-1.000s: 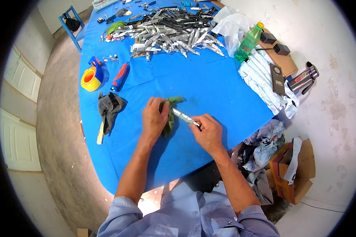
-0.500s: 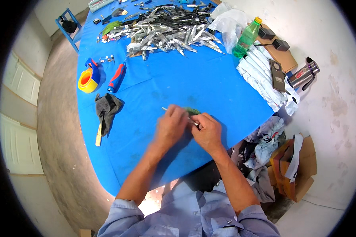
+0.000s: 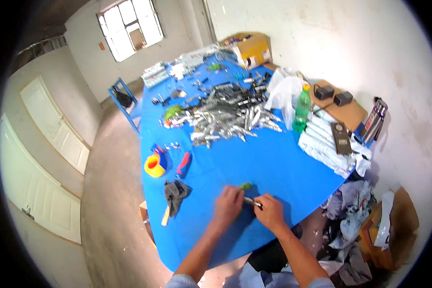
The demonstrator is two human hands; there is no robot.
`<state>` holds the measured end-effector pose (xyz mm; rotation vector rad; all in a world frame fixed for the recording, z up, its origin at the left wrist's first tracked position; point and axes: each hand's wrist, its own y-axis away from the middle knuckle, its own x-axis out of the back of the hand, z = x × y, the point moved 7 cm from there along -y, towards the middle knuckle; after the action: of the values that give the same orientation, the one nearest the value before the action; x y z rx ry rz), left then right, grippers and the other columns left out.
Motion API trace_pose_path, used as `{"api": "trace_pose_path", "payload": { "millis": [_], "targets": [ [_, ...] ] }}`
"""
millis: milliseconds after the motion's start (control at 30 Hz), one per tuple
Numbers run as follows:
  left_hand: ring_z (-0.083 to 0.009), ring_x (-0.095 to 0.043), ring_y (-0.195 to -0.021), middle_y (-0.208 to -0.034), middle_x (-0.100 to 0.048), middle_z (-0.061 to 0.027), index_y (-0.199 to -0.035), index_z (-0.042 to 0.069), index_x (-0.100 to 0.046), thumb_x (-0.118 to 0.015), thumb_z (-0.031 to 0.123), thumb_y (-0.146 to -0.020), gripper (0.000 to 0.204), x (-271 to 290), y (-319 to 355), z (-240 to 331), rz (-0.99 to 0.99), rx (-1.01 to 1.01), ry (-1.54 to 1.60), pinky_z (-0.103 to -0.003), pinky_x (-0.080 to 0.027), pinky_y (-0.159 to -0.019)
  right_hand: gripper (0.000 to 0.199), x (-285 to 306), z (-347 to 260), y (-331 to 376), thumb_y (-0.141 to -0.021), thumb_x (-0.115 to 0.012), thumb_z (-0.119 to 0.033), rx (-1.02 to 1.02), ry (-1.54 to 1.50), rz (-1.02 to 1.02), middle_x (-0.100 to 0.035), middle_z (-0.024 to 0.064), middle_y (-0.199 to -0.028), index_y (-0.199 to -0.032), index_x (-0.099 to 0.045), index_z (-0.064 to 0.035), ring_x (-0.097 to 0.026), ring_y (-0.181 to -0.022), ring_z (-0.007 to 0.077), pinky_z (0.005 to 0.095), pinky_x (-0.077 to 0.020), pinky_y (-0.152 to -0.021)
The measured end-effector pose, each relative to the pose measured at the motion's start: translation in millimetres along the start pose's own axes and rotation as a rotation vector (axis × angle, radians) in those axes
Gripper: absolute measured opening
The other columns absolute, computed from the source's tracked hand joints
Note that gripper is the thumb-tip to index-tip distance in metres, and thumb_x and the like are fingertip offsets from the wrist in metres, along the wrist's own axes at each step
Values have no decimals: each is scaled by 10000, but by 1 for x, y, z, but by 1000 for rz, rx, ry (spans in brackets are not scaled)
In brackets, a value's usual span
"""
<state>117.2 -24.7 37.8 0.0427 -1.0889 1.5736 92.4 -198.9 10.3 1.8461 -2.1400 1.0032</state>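
Note:
Over the near part of the blue-covered table, my right hand (image 3: pixel 270 211) is closed around a slim, pen-like silver object (image 3: pixel 250 201) with a dark end. My left hand (image 3: pixel 229 204), slightly smeared by motion, has its fingers pinched together at the other end of that object. The object's exact kind is too small and blurred to tell. Just beyond the hands lies a small green tuft or pad (image 3: pixel 245 186). To the left are a dark grey cloth (image 3: pixel 176 194) on a pale handle, a red and blue tool handle (image 3: pixel 183 165) and a yellow tape roll (image 3: pixel 154 165).
Farther off is a large heap of slim silver and black pieces (image 3: pixel 225 113). Along the right edge stand a green bottle (image 3: pixel 302 108), a stack of white plastic bags (image 3: pixel 324 151), a dark rectangular device (image 3: pixel 341 138) and a steel flask (image 3: pixel 373 120). An open carton (image 3: pixel 391 235) sits below.
The view has tilted up, bringing in the window, the far table end and a yellow box. My hands still hold the slim object together; the white tip left of my left hand no longer shows.

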Motion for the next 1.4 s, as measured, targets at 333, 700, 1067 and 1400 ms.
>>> {"api": "trace_pose_path", "payload": {
  "millis": [333, 700, 1067, 1400],
  "targets": [
    [-439, -686, -879, -1021, -666, -175, -1036, 56, -651, -690, 172, -994, 130, -11, 19, 11, -122, 80, -144, -510, -565, -714, 130, -7, 6, 7, -794, -794, -77, 167, -35, 55, -712, 113, -869, -923, -781, -91, -692, -762, 355, 443, -544, -658],
    [-208, -691, -785, -908, -743, -94, -1080, 29, -759, -746, 295, -988, 282, 48, 59, -12, -226, 430, 24, -361, -542, -723, 229, 32, -7, 38, -801, -867, -167, 151, -212, -247, -707, 91, -844, -1014, -825, -94, -683, -742, 255, 380, -515, -647],
    [-111, -662, -920, -1031, -727, -23, -1145, 40, -736, -755, 345, -1012, 333, 62, 181, 13, -334, 991, 643, -291, -550, -823, 257, 23, -25, 69, -881, -852, -202, -1, -505, -825, -766, 38, -958, -1106, -823, -83, -670, -870, 140, 298, -511, -764],
    [-153, -687, -982, -1095, -730, -95, -1253, -12, -676, -815, 209, -962, 391, 70, 179, 46, -110, 957, 799, -318, -558, -895, 402, 5, -27, 58, -963, -770, -184, -292, -848, -802, -756, 69, -1034, -1323, -698, -21, -673, -828, 134, 275, -550, -700]
  ]
}}
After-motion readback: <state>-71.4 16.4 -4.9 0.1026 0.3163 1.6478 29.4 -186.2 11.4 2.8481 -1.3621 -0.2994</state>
